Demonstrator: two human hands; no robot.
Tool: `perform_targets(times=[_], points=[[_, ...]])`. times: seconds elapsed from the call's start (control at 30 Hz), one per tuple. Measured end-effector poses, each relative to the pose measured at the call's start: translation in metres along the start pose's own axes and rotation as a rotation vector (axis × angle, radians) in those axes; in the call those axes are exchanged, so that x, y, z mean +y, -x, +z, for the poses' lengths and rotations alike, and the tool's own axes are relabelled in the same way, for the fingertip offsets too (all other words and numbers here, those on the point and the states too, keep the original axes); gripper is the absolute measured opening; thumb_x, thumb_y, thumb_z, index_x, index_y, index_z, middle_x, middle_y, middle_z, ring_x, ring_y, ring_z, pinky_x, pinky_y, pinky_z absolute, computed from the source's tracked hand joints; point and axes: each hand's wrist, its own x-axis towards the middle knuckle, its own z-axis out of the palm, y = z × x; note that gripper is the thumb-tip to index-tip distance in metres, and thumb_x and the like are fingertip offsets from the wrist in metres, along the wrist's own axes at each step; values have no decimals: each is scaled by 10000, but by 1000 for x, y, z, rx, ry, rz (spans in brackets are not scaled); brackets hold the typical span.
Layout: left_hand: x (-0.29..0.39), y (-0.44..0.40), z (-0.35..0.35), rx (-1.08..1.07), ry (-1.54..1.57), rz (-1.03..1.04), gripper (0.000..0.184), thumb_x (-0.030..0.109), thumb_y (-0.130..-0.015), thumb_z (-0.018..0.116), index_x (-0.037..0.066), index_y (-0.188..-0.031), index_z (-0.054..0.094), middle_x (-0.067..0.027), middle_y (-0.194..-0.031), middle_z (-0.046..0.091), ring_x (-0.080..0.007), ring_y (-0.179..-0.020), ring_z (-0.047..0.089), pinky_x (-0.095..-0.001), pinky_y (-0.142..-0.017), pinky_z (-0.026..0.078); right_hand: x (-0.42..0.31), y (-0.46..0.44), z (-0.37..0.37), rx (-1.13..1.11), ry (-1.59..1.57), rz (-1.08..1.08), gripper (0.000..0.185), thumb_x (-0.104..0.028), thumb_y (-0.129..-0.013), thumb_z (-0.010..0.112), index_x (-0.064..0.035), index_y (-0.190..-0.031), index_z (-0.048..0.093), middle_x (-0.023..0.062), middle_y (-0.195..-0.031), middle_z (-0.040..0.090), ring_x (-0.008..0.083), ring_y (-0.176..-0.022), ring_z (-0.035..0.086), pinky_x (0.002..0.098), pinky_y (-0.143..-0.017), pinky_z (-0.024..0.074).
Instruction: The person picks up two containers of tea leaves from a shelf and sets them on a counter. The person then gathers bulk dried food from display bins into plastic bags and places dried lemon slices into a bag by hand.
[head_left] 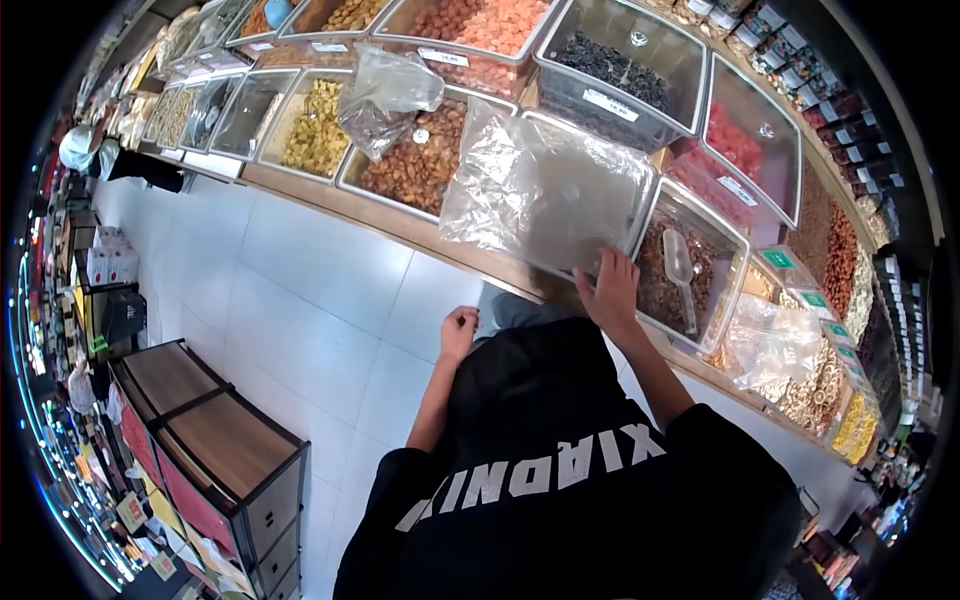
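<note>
My right hand (608, 290) rests with its fingers spread on the near right corner of a clear bin lid (585, 195). A crumpled clear plastic bag (490, 180) lies on the left part of that lid. Off the counter, over the floor, my left hand (460, 328) hangs with its fingers curled in; whether it holds anything is too small to tell. Just right of my right hand is a bin of dark brown food (655, 285) with a clear scoop (679, 262) on it.
Another plastic bag (385, 95) lies over the bin of brown nuts (410, 165). Further bins hold yellow pieces (315, 125), black dried fruit (610, 70) and red pieces (735, 140). A third bag (770, 340) sits at the right. Behind at the lower left stands a wooden-topped cabinet (235, 440).
</note>
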Motion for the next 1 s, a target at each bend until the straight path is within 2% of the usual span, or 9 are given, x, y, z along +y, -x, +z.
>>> perform_targets(times=[0.13,0.23,0.47,0.57,0.67,0.83,0.87,0.97,1.0], points=[[120,-36,-13,50,187,1,287,283,-1036,556,13,-1007,649,-50,-880,677,-126,-798,634,-285,-758,525,-13,-45,1,187,-45,-6,698,-364,-840,716,19,-1365,460,223,-1385,467,402,-1343,398,520,-1095,318],[167,-66,-24,37,67,253,355,368,-1033,559,28,-1066,656,-51,-943,696,-152,-870,668,-303,-761,537,-38,-70,7,179,-31,-8,753,-368,-832,719,7,-1419,434,233,-1440,426,403,-1384,364,527,-1112,306],[256,-123,-51,202,-282,477,380,195,-924,709,-10,-1219,585,-120,-998,631,-242,-919,639,-350,-862,502,-55,-73,32,93,17,54,771,-371,-840,708,-45,-1477,421,242,-1555,329,406,-1451,306,537,-1156,276],[281,-157,-81,454,-498,655,664,226,-840,791,-31,-1357,462,-227,-1292,499,-385,-1216,494,-469,-1055,399,-27,-59,49,72,36,2,682,-324,-865,684,-41,-1442,456,227,-1526,375,399,-1425,350,526,-1142,298],[315,-191,-107,566,-711,802,1024,348,-732,884,-48,-1482,311,-326,-1444,368,-471,-1352,373,-530,-1129,340,-31,-54,44,143,-39,124,465,-250,-904,647,-18,-1295,551,183,-1429,490,369,-1378,420,501,-1109,329],[368,-278,-122,346,-919,818,1306,367,-608,934,72,-1587,121,-367,-1559,187,-522,-1444,216,-585,-1168,246,-70,-72,58,242,13,277,483,-257,-903,644,12,-1291,541,206,-1427,491,362,-1388,412,489,-1123,308],[374,-287,-120,420,-1037,904,1007,292,-699,878,56,-1521,345,-337,-1483,390,-452,-1386,386,-531,-1119,345,-74,-77,61,265,11,328,491,-259,-901,644,13,-1295,537,211,-1433,486,363,-1391,408,491,-1125,303],[345,-374,-142,134,-618,932,532,197,-798,784,4,-1265,617,-246,-1232,656,-367,-1151,626,-433,-962,481,-84,-86,68,299,20,414,528,-268,-894,638,15,-1321,510,229,-1450,469,382,-1381,407,498,-1128,295],[374,-342,-130,238,-201,995,189,121,-869,694,-15,-1000,706,-138,-912,741,-291,-843,705,-350,-775,520,-85,-89,70,308,19,429,531,-268,-895,635,15,-1326,505,231,-1451,466,387,-1374,411,497,-1126,298]])
